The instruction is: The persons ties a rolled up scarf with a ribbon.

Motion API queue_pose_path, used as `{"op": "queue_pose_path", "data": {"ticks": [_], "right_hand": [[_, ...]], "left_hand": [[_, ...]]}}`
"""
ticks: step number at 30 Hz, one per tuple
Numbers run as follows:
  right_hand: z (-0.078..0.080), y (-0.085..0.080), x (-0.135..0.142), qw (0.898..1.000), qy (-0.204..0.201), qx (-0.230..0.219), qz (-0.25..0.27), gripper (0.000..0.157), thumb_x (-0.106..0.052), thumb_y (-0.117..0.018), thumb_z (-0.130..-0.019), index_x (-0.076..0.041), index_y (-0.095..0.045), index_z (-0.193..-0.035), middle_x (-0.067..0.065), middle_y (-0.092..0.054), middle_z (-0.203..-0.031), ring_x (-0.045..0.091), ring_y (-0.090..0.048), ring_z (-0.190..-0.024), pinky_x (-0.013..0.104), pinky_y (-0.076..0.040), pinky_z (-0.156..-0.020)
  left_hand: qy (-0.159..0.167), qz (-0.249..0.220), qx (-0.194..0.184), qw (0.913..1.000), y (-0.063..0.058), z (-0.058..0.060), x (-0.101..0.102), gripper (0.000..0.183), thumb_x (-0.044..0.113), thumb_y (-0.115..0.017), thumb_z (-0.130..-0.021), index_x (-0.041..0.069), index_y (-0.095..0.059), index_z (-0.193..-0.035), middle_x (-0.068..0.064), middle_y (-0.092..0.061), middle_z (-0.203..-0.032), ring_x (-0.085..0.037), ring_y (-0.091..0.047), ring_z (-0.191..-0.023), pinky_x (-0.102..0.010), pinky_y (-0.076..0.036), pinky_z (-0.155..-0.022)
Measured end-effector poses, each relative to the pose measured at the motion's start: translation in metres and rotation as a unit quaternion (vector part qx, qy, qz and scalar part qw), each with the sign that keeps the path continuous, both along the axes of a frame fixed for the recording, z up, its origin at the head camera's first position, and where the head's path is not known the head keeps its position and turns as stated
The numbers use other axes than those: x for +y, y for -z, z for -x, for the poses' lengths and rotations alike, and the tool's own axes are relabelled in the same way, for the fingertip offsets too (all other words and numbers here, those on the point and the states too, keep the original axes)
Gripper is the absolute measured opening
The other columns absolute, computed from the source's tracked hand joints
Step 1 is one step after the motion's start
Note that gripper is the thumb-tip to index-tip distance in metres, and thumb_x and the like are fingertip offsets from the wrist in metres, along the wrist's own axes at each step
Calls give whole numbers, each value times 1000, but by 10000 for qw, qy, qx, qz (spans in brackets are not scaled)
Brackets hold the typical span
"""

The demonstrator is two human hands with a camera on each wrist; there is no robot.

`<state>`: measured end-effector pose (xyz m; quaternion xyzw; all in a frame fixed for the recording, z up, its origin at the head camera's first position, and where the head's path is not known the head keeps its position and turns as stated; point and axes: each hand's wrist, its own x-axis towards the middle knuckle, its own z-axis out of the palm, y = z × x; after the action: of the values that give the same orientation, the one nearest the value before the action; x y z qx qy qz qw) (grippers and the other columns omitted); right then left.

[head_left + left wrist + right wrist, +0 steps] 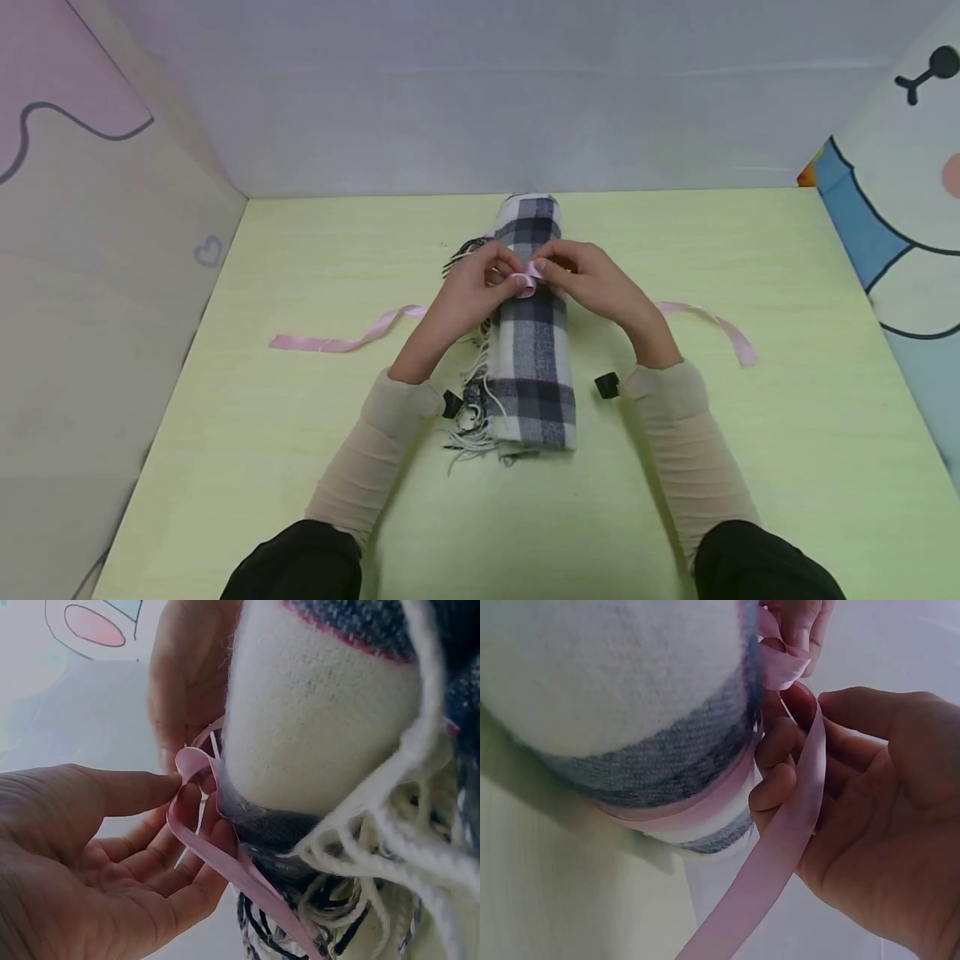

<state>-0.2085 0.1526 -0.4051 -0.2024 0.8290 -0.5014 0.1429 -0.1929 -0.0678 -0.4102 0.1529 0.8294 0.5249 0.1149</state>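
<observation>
Black sleeves (296, 562) sit closest, on the near side of the rolled plaid scarf (531, 350), with beige cuffs (667, 417) running up toward either side of it. Over the scarf, the left hand (482, 279) pinches a pink ribbon (774, 844) between thumb and forefinger, its other fingers loosely bent. From the scarf's right side, the right hand (592, 273) also pinches the ribbon, thumb tip against it and fingers curled behind.

White and dark fringe (472, 429) spills along the scarf's left edge, and its strands cross the left wrist view. Small black blocks (607, 385) show beside the cuffs, one on each side of the scarf. Beyond its far end rises a pale wall (525, 108); a cartoon panel (892, 242) stands well to its right.

Lengthwise on the bench (787, 483), the scarf lies beneath both hands, which partly cover its far half. Ribbon wraps round the scarf, loops on top between the hands, and trails out to both sides past the wrists.
</observation>
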Motion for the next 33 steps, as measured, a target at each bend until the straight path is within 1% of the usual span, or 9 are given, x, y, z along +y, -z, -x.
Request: {"op": "queue_pose_path", "data": {"ticks": [4,7,14,18,21,24,26,28,33], "right_hand": [[-1,-2,0,10000,-35,68,-7,29,-25,-47,-112,-3,-67,-113,15,-56,-88,25,-52,-76,28,-42,-70],[-2,-3,0,10000,23,85,-34,32,-25,-44,-113,-3,-66,-109,15,-56,-87,24,-49,-73,28,-41,-68],[-4,-4,2,9996,256,66,-62,38,-26,-41,-114,-2,-70,-120,14,-64,-97,25,-52,-81,26,-43,-71],[-4,-6,3,9987,349,357,-129,34,-26,-45,-113,-5,-70,-119,14,-67,-106,27,-57,-93,32,-46,-82],[-6,-7,2,9962,534,674,-145,30,-27,-50,-112,-6,-70,-121,12,-70,-116,26,-61,-109,42,-48,-99],[-10,-8,1,9916,756,1050,-87,25,-26,-56,-109,-9,-70,-119,9,-69,-121,24,-60,-116,50,-46,-107],[-14,-10,1,9886,847,1245,-47,22,-25,-59,-108,-10,-71,-118,7,-69,-119,23,-59,-113,50,-47,-103],[-18,-11,1,9871,879,1334,-91,19,-25,-61,-107,-11,-71,-116,6,-69,-115,20,-58,-105,45,-47,-95],[-27,-11,0,9888,738,1178,-545,17,-26,-66,-104,-14,-71,-115,2,-71,-106,16,-58,-90,32,-45,-79]], "left_hand": [[-2,36,-84,10000,1,1,2,30,24,-72,-100,12,-63,-126,-7,-76,-104,-19,-73,-95,-36,-58,-86],[4,94,-97,9999,2,2,4,33,25,-72,-100,12,-64,-130,-7,-76,-102,-18,-73,-94,-36,-58,-86],[-16,57,-42,10000,3,3,5,20,24,-71,-101,9,-69,-114,-8,-74,-103,-18,-72,-91,-34,-57,-83],[-86,15,-82,9999,5,5,7,18,24,-71,-101,8,-69,-109,-9,-75,-102,-18,-72,-88,-30,-56,-79],[-224,24,-114,9997,7,7,7,17,24,-72,-101,8,-69,-106,-9,-74,-99,-17,-71,-86,-27,-54,-76],[-375,2,-146,9992,10,7,7,16,23,-73,-100,8,-69,-102,-8,-73,-94,-17,-68,-81,-26,-51,-71],[-449,-29,-153,9989,11,7,7,16,23,-73,-99,8,-69,-100,-8,-72,-91,-17,-66,-80,-26,-50,-69],[-488,-60,-144,9987,12,7,7,17,24,-74,-99,8,-68,-99,-8,-71,-90,-18,-66,-79,-26,-50,-68],[-619,-205,-215,9976,15,6,8,18,26,-75,-98,10,-66,-97,-6,-70,-96,-16,-69,-81,-25,-52,-69]]}}
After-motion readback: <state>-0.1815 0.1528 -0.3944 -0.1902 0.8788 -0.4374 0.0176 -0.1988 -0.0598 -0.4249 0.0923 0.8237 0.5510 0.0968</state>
